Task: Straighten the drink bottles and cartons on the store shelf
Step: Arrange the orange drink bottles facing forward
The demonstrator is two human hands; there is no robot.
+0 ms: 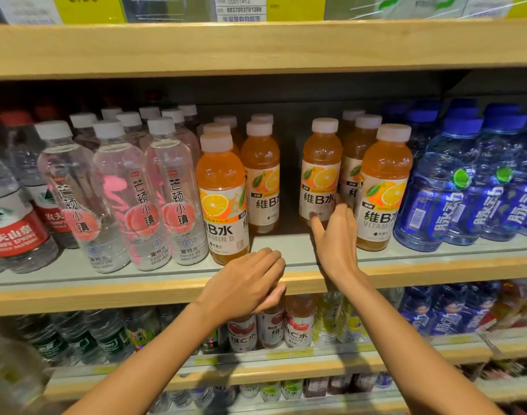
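A person's right grip (335,238) reaches onto the middle shelf (136,290) with fingers spread and released. Its thumb lies across the lower label of a set-back orange bottle (320,175), though contact cannot be confirmed. That bottle stands upright behind the front line, just left of the front orange bottle (383,187). The left grip (247,280) hovers palm-down at the shelf's front lip, fingers relaxed and holding nothing, just beside the left orange bottle (223,202). A dark gap separates the two orange groups. Clear peach-water bottles (121,199) stand to the left and blue bottles (429,187) to the right.
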